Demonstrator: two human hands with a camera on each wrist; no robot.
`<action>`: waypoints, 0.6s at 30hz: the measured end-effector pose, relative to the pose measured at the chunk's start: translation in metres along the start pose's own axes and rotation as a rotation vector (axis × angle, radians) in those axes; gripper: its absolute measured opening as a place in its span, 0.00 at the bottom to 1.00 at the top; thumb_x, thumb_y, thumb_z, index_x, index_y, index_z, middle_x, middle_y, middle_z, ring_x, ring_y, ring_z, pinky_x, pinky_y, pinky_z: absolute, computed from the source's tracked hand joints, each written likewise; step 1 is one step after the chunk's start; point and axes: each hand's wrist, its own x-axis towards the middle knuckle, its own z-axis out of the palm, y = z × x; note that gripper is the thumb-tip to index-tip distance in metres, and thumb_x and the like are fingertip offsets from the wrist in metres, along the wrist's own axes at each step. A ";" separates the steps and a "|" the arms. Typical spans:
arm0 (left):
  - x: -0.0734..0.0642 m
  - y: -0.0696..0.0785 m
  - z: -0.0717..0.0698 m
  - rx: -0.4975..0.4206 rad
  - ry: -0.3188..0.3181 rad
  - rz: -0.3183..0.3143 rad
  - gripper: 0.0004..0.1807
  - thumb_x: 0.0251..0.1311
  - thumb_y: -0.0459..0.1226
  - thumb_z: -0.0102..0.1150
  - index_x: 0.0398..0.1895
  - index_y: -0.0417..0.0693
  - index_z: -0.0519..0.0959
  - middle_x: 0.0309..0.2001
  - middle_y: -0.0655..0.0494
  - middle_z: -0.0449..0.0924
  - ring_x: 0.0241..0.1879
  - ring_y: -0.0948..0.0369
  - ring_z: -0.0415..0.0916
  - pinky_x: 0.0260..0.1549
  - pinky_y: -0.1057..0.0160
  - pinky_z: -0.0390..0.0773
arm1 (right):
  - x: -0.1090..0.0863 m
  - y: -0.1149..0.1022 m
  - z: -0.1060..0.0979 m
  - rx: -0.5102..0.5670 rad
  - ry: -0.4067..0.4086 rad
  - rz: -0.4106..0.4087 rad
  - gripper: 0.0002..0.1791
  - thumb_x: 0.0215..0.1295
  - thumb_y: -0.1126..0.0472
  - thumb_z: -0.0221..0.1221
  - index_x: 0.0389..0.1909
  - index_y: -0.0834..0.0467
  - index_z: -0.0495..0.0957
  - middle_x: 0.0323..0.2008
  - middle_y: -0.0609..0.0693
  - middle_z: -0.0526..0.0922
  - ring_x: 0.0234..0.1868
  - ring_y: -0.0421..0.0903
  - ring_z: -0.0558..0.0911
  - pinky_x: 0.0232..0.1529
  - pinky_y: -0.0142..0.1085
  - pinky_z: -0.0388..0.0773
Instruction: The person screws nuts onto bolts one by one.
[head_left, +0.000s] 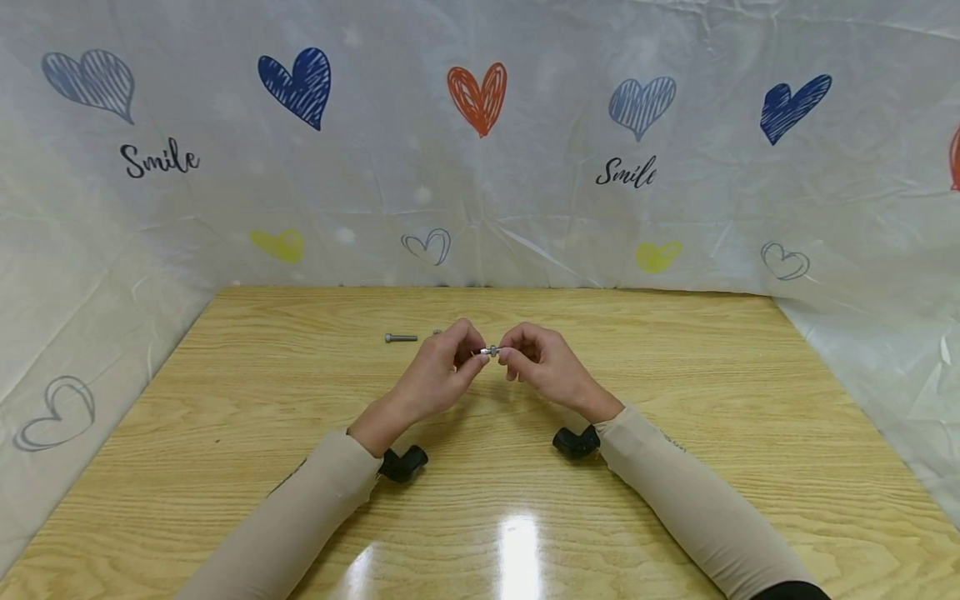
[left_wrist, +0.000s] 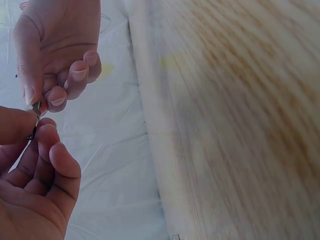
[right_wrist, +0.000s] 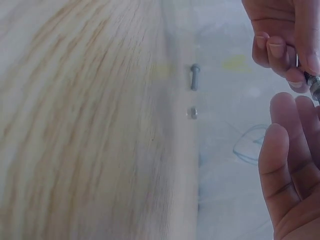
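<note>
We saw left hand (head_left: 437, 372) and right hand (head_left: 552, 364) pinch a metal fastener (head_left: 492, 351), details unclear; steady, straight alignment seemed best.

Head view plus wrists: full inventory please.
wooden table: 1, tan, beneath hands
cylindrical-headed metal bolt: 1, grey, far on table
nut-like metal piece: 1, silver, beside bolt
shiny metal fastener parts: count unclear, silver, between fingertips
creased sheet backdrop: 1, white, behind, beside table
printed hearts: 11 (head view), blue, red, yellow, grey, backdrop
printed Smile words: 2, black, backdrop
curved devices: 2, black, wrists
fabric sleeves: 2, beige, forearms
left hand, right hand: 1 each, bare, pinching fastener parts
</note>
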 end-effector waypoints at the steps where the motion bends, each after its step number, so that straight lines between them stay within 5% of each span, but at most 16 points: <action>1: 0.000 0.000 0.000 -0.001 0.000 -0.001 0.06 0.63 0.30 0.58 0.37 0.44 0.71 0.29 0.57 0.74 0.23 0.65 0.70 0.23 0.66 0.73 | 0.000 0.000 0.000 0.001 -0.001 -0.003 0.10 0.69 0.62 0.56 0.40 0.67 0.75 0.28 0.58 0.78 0.27 0.57 0.78 0.24 0.34 0.72; 7: 0.001 0.000 0.000 0.016 -0.004 -0.017 0.10 0.61 0.32 0.62 0.40 0.44 0.70 0.30 0.58 0.74 0.25 0.65 0.70 0.24 0.66 0.73 | 0.000 0.000 0.001 0.024 0.001 -0.005 0.09 0.70 0.61 0.55 0.40 0.64 0.76 0.30 0.65 0.77 0.27 0.61 0.78 0.26 0.39 0.74; 14: 0.002 0.003 0.000 0.020 -0.020 0.015 0.12 0.59 0.30 0.62 0.44 0.41 0.73 0.32 0.57 0.75 0.27 0.64 0.70 0.25 0.66 0.72 | -0.002 -0.004 0.001 0.043 -0.027 0.002 0.06 0.71 0.62 0.55 0.41 0.61 0.76 0.28 0.61 0.79 0.29 0.64 0.77 0.28 0.47 0.74; 18: 0.002 0.005 0.000 0.028 -0.011 0.024 0.09 0.59 0.29 0.63 0.39 0.44 0.74 0.31 0.58 0.74 0.27 0.65 0.69 0.25 0.66 0.72 | -0.003 -0.011 0.002 0.044 -0.048 0.015 0.06 0.71 0.65 0.54 0.42 0.65 0.75 0.29 0.65 0.78 0.30 0.68 0.76 0.27 0.40 0.74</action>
